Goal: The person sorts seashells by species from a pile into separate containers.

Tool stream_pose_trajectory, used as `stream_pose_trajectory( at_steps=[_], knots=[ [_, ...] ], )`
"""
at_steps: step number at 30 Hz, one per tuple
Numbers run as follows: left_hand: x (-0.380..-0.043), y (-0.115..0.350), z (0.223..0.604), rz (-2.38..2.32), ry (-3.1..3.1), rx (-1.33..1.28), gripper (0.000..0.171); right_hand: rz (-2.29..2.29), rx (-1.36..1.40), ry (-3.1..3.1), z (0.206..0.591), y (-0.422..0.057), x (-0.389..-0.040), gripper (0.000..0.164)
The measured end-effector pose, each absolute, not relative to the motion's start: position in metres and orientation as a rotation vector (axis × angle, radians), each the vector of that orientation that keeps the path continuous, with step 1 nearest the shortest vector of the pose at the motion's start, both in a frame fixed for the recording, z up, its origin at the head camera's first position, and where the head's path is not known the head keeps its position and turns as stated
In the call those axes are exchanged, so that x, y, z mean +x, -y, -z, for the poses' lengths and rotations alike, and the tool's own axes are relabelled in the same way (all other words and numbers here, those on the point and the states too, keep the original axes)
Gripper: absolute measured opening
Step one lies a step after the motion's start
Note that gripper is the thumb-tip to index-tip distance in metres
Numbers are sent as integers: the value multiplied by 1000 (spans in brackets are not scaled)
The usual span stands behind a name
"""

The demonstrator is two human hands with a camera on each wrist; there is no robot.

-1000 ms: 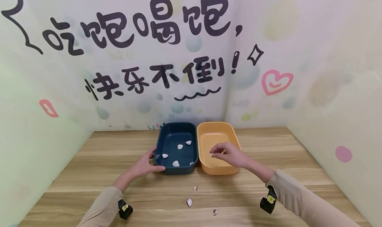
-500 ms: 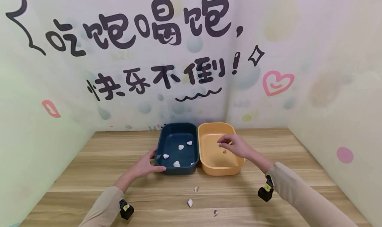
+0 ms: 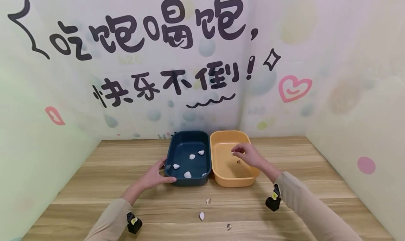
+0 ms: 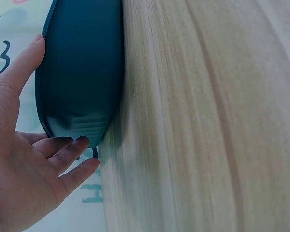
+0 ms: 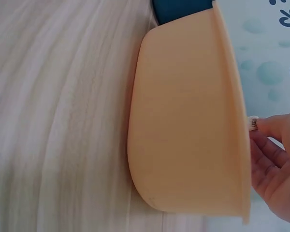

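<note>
My left hand [image 3: 154, 176] lies at the near left corner of the dark blue basin [image 3: 186, 182], thumb along its rim and the other fingers at its side. In the left wrist view those fingers [image 4: 75, 159] look loosely extended against the blue wall. Several white shells [image 3: 192, 157] lie scattered inside this basin. Over the yellow basin [image 3: 235, 182], my right hand [image 3: 251, 154] pinches a small whitish shell [image 5: 253, 123] between thumb and fingertip. A small brownish shell [image 3: 238, 162] sits on the yellow basin's floor below that hand.
Both basins stand side by side near the back wall. On the wooden table [image 3: 142, 216] in front lie a small shell [image 3: 208, 201], a white shell [image 3: 201, 216] and a greyish shell [image 3: 229, 227]. Printed wall cloths [image 3: 348, 111] border the table.
My right hand has moved back and a little right over the yellow basin, bringing the brownish shell into view; its forearm has since shifted left. My left hand stays at the blue basin.
</note>
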State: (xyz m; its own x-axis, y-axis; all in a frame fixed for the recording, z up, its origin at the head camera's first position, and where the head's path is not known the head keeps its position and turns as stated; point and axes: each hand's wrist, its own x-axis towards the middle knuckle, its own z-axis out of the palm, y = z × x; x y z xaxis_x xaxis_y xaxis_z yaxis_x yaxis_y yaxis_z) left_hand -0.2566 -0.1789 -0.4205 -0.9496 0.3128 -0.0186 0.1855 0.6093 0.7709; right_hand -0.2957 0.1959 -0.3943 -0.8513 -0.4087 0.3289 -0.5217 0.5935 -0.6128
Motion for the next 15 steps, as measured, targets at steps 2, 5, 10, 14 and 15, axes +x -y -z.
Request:
stream_pose_trajectory(
  at_steps=[2,5,10,14,15],
  knots=[
    [-257,179,421,-1263,-2673,417,95,-1091,768,2677,398,-195,-299,9],
    [-257,180,421,-1264,-2671,412,95,-1138,744,2689,402,-191,-301,11],
    [-257,180,421,-1267,-2672,420,96,-1246,676,2683,403,-185,-302,15],
    [-257,180,422,-1273,-2671,428,95,-1213,625,2699,402,-184,-301,19],
    [-257,180,422,-1279,-2669,427,95,-1196,624,2704,402,-184,-301,19]
  ],
)
